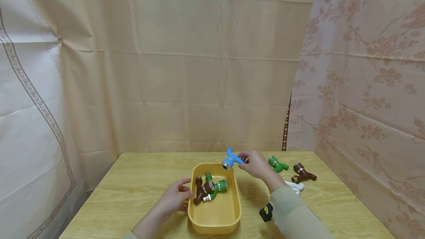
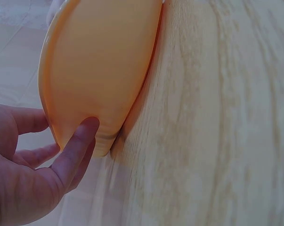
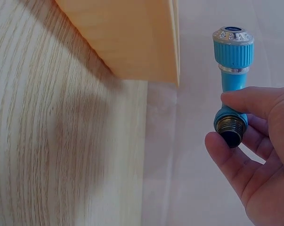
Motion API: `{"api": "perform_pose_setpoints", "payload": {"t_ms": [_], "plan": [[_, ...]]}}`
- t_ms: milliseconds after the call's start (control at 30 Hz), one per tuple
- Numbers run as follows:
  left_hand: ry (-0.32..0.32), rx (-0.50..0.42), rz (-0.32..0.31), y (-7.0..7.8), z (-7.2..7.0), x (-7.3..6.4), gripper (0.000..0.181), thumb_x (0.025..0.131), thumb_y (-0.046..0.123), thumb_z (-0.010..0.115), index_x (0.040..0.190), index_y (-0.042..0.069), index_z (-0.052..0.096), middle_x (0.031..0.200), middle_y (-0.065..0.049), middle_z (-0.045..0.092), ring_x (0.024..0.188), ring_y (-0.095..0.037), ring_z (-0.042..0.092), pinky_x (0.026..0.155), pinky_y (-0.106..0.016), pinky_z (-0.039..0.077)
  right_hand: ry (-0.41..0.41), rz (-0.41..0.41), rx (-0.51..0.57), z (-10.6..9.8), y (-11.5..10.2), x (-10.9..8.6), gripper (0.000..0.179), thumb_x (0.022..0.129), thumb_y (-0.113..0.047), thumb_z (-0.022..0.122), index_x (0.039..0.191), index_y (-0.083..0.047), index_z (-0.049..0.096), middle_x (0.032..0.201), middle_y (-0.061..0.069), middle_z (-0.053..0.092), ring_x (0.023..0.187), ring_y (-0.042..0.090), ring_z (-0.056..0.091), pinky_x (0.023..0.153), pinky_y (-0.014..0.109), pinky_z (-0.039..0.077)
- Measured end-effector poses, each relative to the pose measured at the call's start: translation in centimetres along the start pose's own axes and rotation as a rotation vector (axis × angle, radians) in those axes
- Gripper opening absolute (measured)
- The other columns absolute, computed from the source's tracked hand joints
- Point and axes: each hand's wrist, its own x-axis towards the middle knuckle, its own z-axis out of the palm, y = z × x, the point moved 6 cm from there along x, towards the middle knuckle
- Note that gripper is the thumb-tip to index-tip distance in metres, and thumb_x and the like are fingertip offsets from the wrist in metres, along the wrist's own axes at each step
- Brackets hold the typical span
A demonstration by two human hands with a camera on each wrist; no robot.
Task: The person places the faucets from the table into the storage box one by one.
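Note:
In the head view my right hand point(image 1: 255, 164) pinches a blue tap point(image 1: 234, 158) above the far right corner of a yellow plastic tub point(image 1: 216, 229). The right wrist view shows the tap's ribbed blue knob point(image 3: 233, 54) pointing up and its threaded end point(image 3: 230, 127) between thumb and fingers. My left hand point(image 1: 174, 196) is at the tub's left side, its fingers fairly straight; the left wrist view has fingertips against the yellow wall point(image 2: 101, 70). Inside the tub lie a brown tap point(image 1: 199, 191) and green tap parts point(image 1: 219, 187), partly overlapping.
Right of the tub, on the wooden table point(image 1: 139, 180), lie a green tap point(image 1: 278, 164), a brown tap point(image 1: 303, 173) and a white tap point(image 1: 297, 186) partly behind the right sleeve. A black and yellow object point(image 1: 266, 212) sits nearer. Curtains point(image 1: 212, 65) hang behind the table.

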Motion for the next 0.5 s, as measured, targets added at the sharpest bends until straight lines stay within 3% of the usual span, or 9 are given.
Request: {"api": "perform_pose_setpoints", "payload": {"t_ms": [500], "plan": [[-0.005, -0.001, 0.002, 0.1, 0.0, 0.0, 0.060, 0.096, 0.003, 0.063, 0.150, -0.007, 0.039, 0.115, -0.020, 0.050, 0.092, -0.026, 0.062, 0.069, -0.046, 0.064, -0.011, -0.046, 0.024, 0.7, -1.2, 0.4, 0.021, 0.087, -0.003, 0.078, 0.108, -0.006, 0.075, 0.088, -0.003, 0.066, 0.081, 0.016, 0.063, 0.070, 0.034, 0.059]]}}
